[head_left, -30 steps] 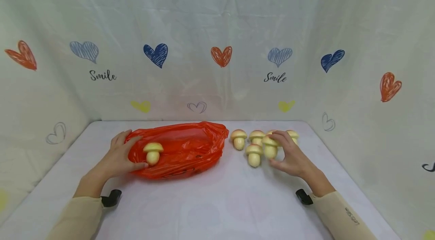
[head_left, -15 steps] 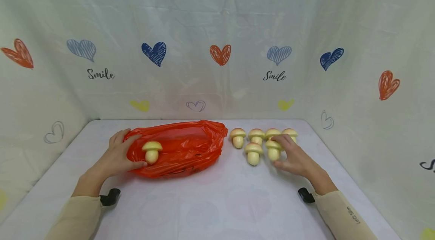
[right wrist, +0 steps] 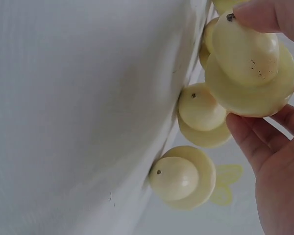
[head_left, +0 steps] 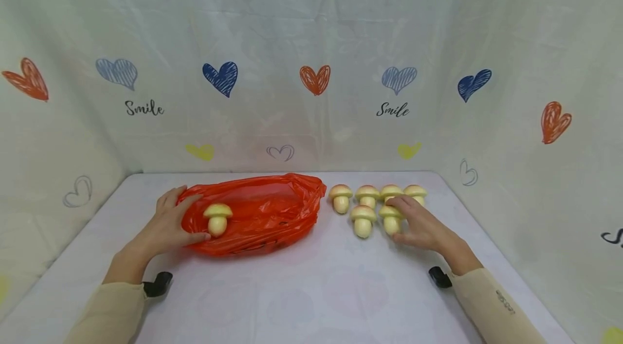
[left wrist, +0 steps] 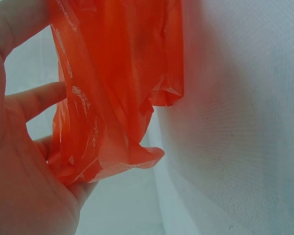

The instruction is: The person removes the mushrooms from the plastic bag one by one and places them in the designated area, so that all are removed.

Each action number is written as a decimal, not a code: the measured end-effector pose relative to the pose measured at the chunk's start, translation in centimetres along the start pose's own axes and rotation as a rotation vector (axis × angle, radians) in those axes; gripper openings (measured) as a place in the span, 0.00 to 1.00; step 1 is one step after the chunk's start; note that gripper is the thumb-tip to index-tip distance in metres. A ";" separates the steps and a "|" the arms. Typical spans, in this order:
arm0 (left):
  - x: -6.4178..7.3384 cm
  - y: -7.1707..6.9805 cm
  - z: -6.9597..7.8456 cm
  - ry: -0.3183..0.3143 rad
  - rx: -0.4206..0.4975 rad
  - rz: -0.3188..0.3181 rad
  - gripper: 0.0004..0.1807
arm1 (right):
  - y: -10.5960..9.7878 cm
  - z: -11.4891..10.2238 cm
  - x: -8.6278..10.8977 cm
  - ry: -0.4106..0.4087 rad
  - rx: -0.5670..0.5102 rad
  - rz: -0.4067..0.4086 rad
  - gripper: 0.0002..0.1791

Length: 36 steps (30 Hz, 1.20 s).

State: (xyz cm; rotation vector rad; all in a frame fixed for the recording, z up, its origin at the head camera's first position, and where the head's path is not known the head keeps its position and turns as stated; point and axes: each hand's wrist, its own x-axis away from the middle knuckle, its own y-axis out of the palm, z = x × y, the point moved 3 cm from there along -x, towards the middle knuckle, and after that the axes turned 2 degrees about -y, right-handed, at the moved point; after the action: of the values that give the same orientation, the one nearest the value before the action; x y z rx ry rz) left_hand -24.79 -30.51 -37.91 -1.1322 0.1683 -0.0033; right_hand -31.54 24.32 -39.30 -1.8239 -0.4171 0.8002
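A red plastic bag [head_left: 272,214] lies spread on the left of the table. My left hand [head_left: 167,222] holds its left end, and in the left wrist view fingers [left wrist: 39,100] reach behind the crinkled bag [left wrist: 98,112]. Near the left thumb a cream toy mushroom [head_left: 217,219] stands upright, overlapping the bag. With thumb and fingers, my right hand [head_left: 423,225] pinches another toy mushroom [head_left: 391,219]. Up close in the right wrist view, the thumb is on this mushroom's stem [right wrist: 247,51] and the fingers are at its cap.
Beside the pinched one stands a similar mushroom [head_left: 363,220]. Several more line up behind, among them one [head_left: 340,198] close to the bag's right end. White cloth covers the table [head_left: 311,290], and a curtain [head_left: 311,122] printed with hearts hangs at the back.
My right hand has shifted slightly right and lower, bringing the pinched mushroom down in front of the back row. The left hand and the bag look the same.
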 end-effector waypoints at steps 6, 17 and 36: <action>0.0 0.1 -0.1 0.007 -0.001 0.006 0.52 | 0.2 0.3 -0.2 -0.019 0.006 -0.024 0.39; 0.0 0.0 -0.1 0.030 0.004 0.014 0.52 | 0.6 0.6 -0.3 -0.027 0.000 -0.059 0.39; 0.0 0.1 -0.2 0.000 0.002 0.003 0.53 | 0.1 0.1 -0.2 0.013 0.056 -0.067 0.39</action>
State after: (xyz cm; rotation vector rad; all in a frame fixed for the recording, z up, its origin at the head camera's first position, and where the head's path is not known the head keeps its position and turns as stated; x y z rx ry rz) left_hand -24.86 -30.63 -38.09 -1.1295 0.1705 -0.0010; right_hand -31.78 24.20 -39.38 -1.7531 -0.4401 0.7465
